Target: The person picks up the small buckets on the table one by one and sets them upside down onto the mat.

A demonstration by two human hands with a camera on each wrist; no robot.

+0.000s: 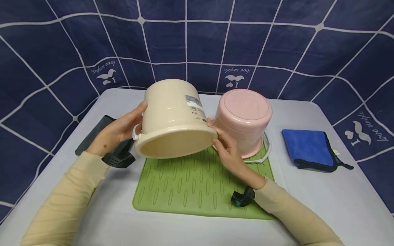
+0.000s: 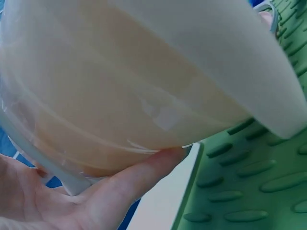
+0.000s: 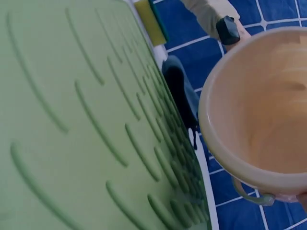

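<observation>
A cream plastic bucket (image 1: 172, 106) hangs tilted above the green mat (image 1: 184, 188), its base up and its mouth facing down and forward. On its left side my left hand (image 1: 118, 128) grips the wall beside the handle joint; in the left wrist view the thumb (image 2: 144, 172) lies along the wall and the handle (image 2: 48, 160) crosses the palm. At the right, my right hand (image 1: 227, 150) holds the rim between thumb and fingers. Close to that hand, a pink bucket (image 1: 243, 119) stands upside down on the mat. The right wrist view shows the cream bucket's inside (image 3: 268, 115).
To the right lies a folded blue cloth (image 1: 309, 148) with dark edging. A dark grey cloth (image 1: 93, 135) is partly hidden behind the left hand. The pink bucket's grey handle (image 1: 266, 153) sticks out at its right. Blue checked fabric (image 1: 203, 41) rises behind the white table (image 1: 104, 212).
</observation>
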